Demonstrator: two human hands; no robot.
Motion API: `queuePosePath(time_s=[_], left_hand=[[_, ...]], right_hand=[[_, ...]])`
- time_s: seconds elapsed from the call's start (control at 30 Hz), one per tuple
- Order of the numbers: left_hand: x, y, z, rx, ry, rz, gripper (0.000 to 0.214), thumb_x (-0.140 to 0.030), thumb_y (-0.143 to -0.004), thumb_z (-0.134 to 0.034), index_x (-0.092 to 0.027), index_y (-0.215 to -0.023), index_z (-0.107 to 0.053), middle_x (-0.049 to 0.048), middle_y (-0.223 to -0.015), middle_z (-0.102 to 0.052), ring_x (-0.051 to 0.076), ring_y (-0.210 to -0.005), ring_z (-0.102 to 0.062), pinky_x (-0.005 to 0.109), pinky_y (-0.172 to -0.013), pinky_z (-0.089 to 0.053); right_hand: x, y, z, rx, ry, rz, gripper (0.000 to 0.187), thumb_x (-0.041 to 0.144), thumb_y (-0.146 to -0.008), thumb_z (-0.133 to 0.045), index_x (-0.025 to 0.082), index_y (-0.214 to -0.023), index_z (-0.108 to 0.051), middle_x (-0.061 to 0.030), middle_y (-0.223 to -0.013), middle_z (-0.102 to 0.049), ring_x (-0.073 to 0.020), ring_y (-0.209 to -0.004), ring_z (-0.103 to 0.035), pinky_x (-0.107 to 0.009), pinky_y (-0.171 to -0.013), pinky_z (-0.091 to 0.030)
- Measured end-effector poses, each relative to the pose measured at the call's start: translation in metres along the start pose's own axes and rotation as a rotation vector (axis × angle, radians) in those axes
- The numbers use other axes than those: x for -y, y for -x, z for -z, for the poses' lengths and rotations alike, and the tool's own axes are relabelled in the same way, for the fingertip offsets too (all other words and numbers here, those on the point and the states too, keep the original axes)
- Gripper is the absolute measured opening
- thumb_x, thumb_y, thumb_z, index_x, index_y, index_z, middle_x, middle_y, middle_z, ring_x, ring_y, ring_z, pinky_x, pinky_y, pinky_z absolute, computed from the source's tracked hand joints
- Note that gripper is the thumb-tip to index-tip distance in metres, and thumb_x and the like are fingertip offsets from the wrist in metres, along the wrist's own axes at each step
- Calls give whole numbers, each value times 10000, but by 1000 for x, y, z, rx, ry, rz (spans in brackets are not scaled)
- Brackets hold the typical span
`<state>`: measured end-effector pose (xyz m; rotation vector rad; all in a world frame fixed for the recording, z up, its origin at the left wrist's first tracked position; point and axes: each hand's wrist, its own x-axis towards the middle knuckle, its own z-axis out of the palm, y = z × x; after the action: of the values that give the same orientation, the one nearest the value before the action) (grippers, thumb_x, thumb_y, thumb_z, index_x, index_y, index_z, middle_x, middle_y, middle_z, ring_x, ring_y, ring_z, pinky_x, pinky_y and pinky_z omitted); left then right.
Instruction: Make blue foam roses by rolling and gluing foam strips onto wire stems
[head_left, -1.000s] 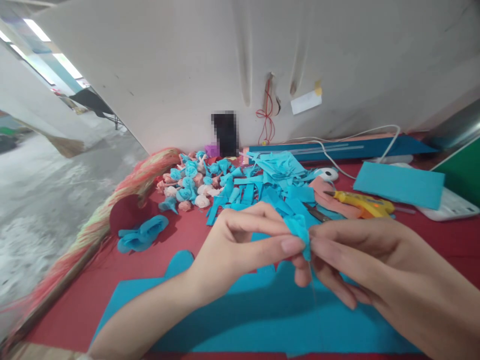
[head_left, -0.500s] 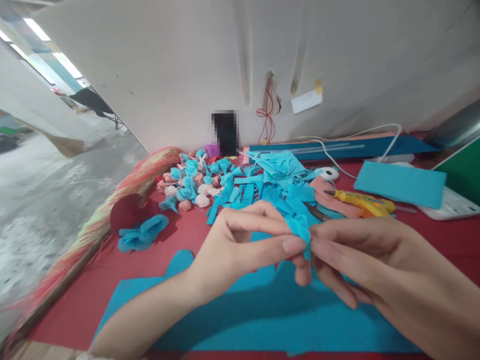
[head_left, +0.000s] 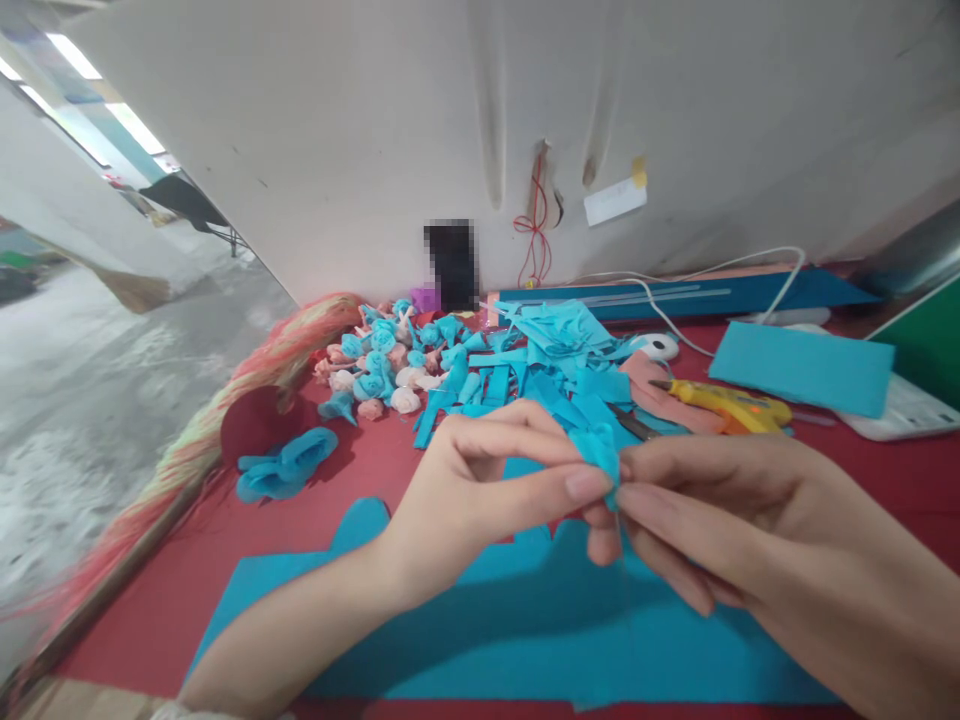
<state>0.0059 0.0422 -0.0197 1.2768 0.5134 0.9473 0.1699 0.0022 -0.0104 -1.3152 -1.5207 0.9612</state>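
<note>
Between my two hands is a small blue crepe paper flower (head_left: 598,450), gathered at its lower end. My left hand (head_left: 487,480) pinches it with thumb and forefinger from the left. From the right, the thumb and fingertips of my right hand (head_left: 712,510) close on its base. A thin strand, perhaps thread or wire, hangs below it, too faint to tell. Under both hands lies a large sheet of blue paper (head_left: 450,640). Behind them is a heap of cut blue paper strips (head_left: 562,345).
Small blue and pink paper flowers (head_left: 382,360) pile up at the back left. A yellow glue gun (head_left: 727,405), scissors (head_left: 634,424) and a folded blue paper piece (head_left: 802,365) lie at right. A pink-fringed pole (head_left: 195,480) runs along the table's left side.
The fingertips of my right hand have shifted slightly at the flower's base, and the blue paper there looks a little more tightly gathered. My left hand has barely moved.
</note>
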Motion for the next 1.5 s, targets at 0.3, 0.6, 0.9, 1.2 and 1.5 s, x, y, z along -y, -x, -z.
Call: queuePosePath(time_s=[0.3, 0.6, 0.9, 1.2, 1.5], left_hand=[[3, 1, -1, -64, -35, -35, 73, -240, -713, -716, -279, -656, -740, 7, -556, -600, 137, -696, -491, 193, -450, -383], [7, -1, -4, -159, 5, -92, 45, -249, -670, -749, -287, -647, -744, -11, -643, -570, 94, -632, -517, 214, -563, -460], [8, -3, -3, -129, 50, -78, 36, -273, -641, -763, -256, -670, -750, 19, -675, -567, 124, -635, -522, 248, -518, -468], [5, -2, -5, -148, 69, -82, 17, -248, -641, -765, -255, -645, -750, -2, -635, -532, 95, -617, -506, 214, -518, -464], [8, 1, -2, -164, -28, -139, 71, -234, -666, -751, -268, -728, -757, -10, -637, -535, 89, -587, -500, 245, -564, -451]], right_hand=[[10, -4, -4, 95, -147, -23, 188, 243, -654, -551, 289, -518, -672, 34, -446, -617, -93, -269, -414, -187, -209, -314], [19, -5, -12, -107, -74, 88, 196, 248, -622, -551, 274, -454, -647, 7, -449, -648, -147, -318, -552, -182, -276, -435], [17, -9, -4, 79, -240, 5, 245, 245, -682, -540, 280, -464, -643, 47, -398, -560, -48, -273, -375, -122, -231, -280], [16, -8, -8, 78, -247, 2, 177, 254, -669, -573, 284, -518, -660, 43, -450, -606, -66, -311, -436, -117, -281, -372], [14, -4, -8, -60, -80, 103, 121, 246, -647, -584, 284, -552, -648, 51, -487, -630, -140, -413, -586, -175, -344, -466]])
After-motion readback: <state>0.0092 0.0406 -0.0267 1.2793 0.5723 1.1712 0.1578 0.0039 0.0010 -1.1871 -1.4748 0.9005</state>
